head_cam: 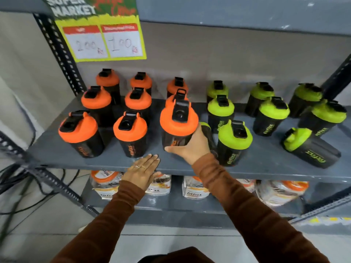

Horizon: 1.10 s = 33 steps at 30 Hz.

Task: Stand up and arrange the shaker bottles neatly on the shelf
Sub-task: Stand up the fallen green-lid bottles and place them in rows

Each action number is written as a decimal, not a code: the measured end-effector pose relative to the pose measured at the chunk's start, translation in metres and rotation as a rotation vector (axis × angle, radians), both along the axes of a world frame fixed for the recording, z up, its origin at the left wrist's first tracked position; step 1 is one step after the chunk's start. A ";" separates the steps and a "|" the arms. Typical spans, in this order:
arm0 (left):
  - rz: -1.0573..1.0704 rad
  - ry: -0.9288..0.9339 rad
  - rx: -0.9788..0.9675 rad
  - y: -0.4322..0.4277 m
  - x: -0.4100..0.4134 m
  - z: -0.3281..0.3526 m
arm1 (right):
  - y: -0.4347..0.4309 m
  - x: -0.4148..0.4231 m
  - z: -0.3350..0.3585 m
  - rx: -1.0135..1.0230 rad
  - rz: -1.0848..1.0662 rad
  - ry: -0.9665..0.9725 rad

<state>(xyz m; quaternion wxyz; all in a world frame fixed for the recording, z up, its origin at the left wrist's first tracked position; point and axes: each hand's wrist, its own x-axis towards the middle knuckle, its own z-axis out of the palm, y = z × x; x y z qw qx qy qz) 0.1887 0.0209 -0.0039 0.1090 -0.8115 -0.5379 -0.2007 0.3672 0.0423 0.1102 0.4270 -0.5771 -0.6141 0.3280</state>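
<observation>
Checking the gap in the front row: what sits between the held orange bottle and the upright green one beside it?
In the head view, a lying green-lidded bottle, mostly hidden behind the right hand gripping the orange bottle, left of the upright green bottle.

A single wide-angle view from a head-worn camera, looking forward and down at a grey metal shelf [57, 156] from close in front. The shelf's front edge crosses the middle of the frame, its back edge meets the wall higher up, and a lower shelf [171, 205] shows beneath. Both sleeved forearms enter from the bottom edge. Straight lines bow near the frame's edges.
</observation>
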 end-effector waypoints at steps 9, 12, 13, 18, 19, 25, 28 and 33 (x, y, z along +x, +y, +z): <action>-0.076 0.004 0.176 0.009 -0.004 -0.012 | 0.018 -0.028 -0.043 -0.188 -0.046 -0.097; -0.076 0.013 0.216 0.011 -0.004 -0.014 | 0.017 -0.028 -0.043 -0.204 -0.062 -0.089; -0.077 0.014 0.212 0.011 -0.004 -0.015 | 0.015 -0.027 -0.042 -0.204 -0.060 -0.092; -0.089 -0.001 0.211 0.013 -0.005 -0.021 | -0.002 -0.028 -0.043 -0.096 -0.122 -0.179; -0.088 -0.008 0.194 0.013 -0.005 -0.021 | -0.005 -0.027 -0.040 -0.045 -0.170 -0.209; -0.079 -0.028 0.153 0.009 -0.003 -0.018 | 0.005 -0.009 -0.018 0.049 -0.313 -0.719; -0.072 -0.047 0.122 0.007 -0.003 -0.016 | 0.017 -0.007 -0.030 -0.022 -0.399 -0.936; -0.065 -0.021 0.123 0.007 -0.003 -0.014 | 0.021 -0.004 -0.041 -0.003 -0.467 -1.144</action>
